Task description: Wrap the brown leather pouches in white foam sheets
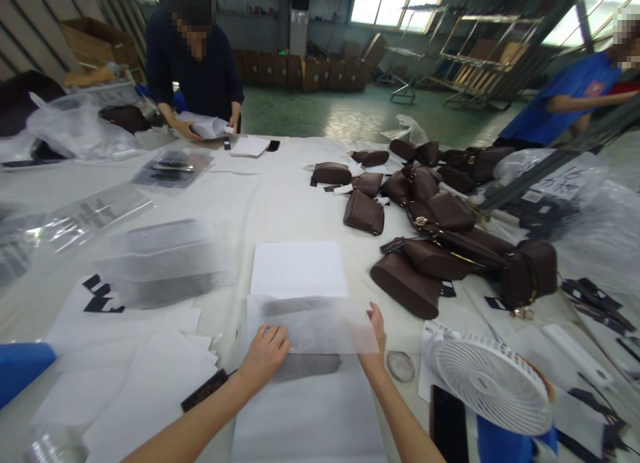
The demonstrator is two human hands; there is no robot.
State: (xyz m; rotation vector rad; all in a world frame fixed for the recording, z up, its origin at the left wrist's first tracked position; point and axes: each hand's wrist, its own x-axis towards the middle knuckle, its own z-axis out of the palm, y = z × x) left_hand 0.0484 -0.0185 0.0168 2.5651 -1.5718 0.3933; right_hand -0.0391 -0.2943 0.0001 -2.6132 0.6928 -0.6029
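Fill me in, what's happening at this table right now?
The person wearing the camera has both hands on a thin translucent sheet lying on the white table: left hand pressing its near corner, right hand at its right edge. A white paper sheet lies just beyond. Brown handbags are piled to the right, with a small white fan nearer. Across the table a person in dark clothes handles paper.

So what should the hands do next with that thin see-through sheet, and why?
Probably smooth the thin sheet flat and pull it toward the body. The left hand presses its near left corner and the right hand holds its right edge, so both already grip it. It lies partly over the white paper, and a dark flat piece shows under its near edge.
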